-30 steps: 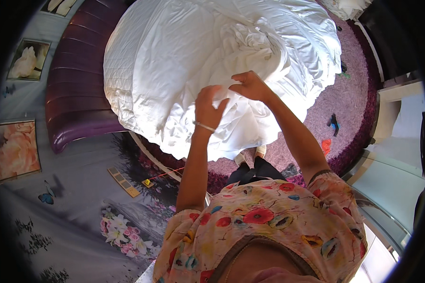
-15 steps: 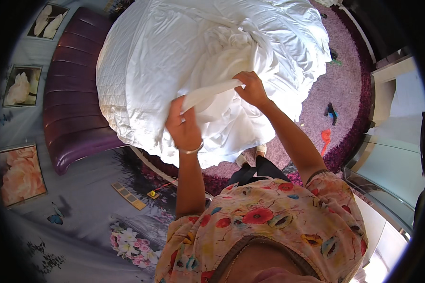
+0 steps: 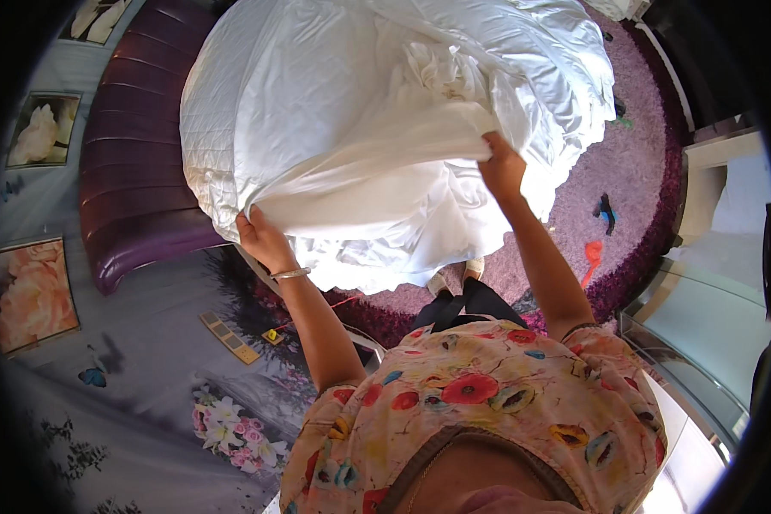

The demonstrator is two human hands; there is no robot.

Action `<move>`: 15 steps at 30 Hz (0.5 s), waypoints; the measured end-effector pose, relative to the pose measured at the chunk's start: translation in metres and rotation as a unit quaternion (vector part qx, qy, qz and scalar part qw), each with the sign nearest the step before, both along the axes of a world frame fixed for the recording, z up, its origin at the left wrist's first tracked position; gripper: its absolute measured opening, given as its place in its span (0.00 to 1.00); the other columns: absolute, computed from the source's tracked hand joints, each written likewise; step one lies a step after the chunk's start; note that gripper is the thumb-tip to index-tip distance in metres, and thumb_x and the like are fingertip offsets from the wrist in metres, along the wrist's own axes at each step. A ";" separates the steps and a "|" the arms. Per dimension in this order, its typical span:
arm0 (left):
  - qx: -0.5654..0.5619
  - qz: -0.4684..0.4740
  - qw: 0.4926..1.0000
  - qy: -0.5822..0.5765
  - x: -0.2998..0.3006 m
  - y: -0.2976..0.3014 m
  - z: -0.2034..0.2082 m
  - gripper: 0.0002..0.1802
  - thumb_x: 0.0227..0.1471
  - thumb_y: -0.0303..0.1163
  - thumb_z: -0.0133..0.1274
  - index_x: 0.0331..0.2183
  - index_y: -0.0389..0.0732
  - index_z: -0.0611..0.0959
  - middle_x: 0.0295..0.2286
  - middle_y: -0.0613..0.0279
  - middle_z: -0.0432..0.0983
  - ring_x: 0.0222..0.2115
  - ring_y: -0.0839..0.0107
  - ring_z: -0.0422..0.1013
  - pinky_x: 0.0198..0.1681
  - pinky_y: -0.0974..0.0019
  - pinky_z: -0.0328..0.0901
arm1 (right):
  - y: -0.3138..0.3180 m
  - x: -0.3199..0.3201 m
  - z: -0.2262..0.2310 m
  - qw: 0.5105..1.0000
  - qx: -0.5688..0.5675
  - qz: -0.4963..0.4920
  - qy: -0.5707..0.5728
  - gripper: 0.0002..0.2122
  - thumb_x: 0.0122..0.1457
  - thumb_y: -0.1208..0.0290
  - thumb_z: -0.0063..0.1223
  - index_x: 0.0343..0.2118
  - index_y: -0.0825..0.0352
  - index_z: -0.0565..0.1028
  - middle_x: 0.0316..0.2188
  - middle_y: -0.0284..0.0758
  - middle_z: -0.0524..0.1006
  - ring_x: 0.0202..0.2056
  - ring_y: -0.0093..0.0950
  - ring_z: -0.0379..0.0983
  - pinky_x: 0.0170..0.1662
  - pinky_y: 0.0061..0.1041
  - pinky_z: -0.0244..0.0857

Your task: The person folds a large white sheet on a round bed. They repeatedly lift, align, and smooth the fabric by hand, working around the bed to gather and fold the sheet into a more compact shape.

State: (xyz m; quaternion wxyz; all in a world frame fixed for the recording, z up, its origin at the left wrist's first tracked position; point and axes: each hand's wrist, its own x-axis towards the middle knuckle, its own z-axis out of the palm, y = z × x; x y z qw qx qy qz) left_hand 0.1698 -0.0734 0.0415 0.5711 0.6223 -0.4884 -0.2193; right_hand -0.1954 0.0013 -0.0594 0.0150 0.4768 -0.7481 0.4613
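A white sheet (image 3: 360,176) is stretched between my two hands, with loose folds of it bunched farther off on the round bed. My left hand (image 3: 265,241), with a bracelet at its wrist, grips the sheet's edge near the bed's left front rim. Farther right, my right hand (image 3: 502,164) is closed on another part of the same edge. Under it all lies the white quilted bed cover (image 3: 210,128), which hangs over the bed's rim. Some of the fingertips are hidden in the cloth.
A purple padded headboard (image 3: 137,146) curves round the bed's left side. The purple shaggy rug (image 3: 608,180) holds a black and blue item (image 3: 605,214) and a red item (image 3: 592,254). At the right stands a glass-topped cabinet (image 3: 702,300).
My hands have moved apart, the left one outward to the left and nearer me, the right one to the right. The short strip of cloth between them is now a wide span.
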 end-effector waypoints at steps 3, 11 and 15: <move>0.048 0.037 0.992 -0.112 0.009 -0.003 -0.036 0.11 0.55 0.31 0.46 0.32 0.32 0.78 0.25 0.59 0.74 0.24 0.70 0.67 0.31 0.67 0.63 | 0.024 0.019 -0.038 0.974 0.198 0.105 0.001 0.12 0.42 0.68 0.62 0.31 0.63 0.76 0.30 0.37 0.77 0.32 0.39 0.75 0.35 0.35 0.68; 0.081 0.051 0.984 -0.152 0.018 0.003 -0.057 0.14 0.52 0.32 0.46 0.34 0.32 0.80 0.29 0.51 0.78 0.29 0.62 0.72 0.36 0.62 0.66 | 0.063 0.024 -0.089 0.813 0.452 0.364 -0.050 0.26 0.41 0.47 0.64 0.35 0.66 0.77 0.37 0.40 0.76 0.44 0.38 0.70 0.53 0.38 0.50; 0.067 0.036 0.988 -0.131 0.009 0.008 -0.037 0.14 0.53 0.34 0.47 0.32 0.33 0.80 0.26 0.53 0.77 0.27 0.63 0.71 0.34 0.63 0.65 | 0.057 0.046 -0.091 0.821 0.434 0.371 0.006 0.25 0.45 0.50 0.62 0.40 0.64 0.75 0.39 0.40 0.76 0.46 0.38 0.69 0.53 0.38 0.51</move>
